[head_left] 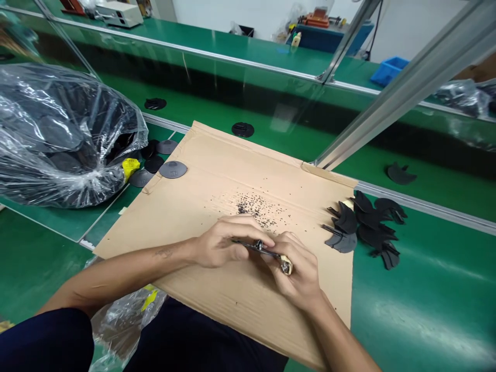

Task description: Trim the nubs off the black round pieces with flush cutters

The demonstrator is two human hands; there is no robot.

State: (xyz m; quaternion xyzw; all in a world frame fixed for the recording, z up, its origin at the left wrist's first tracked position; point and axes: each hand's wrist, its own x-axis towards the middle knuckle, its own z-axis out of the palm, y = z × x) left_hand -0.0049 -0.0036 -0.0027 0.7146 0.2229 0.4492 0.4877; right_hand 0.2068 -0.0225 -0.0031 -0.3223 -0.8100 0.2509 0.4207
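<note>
Nearest the lap is the cardboard sheet's (217,155) near edge, and just past it the left hand (228,243) and right hand (294,266) are close together, both clamped on a thin black piece (251,245) held nearly edge-up over the sheet. Fingers hide most of it, and I can't tell what the pale, shiny bit at its right end is. Two-handed makes sense to me: looks like a steadier grip on something that thin. Just beyond is a scatter of black specks (251,204), so I'd guess the cardboard's there to catch them. Curved black parts (372,222) straddle its right edge, sensibly off to the side, leaving bare green table (426,305) nearer. Left, dark discs (173,169) crowd the corner by a bulky plastic bag (65,134), so less room there. Farther back, a slanting metal post (372,111) limits reach on the right.
</note>
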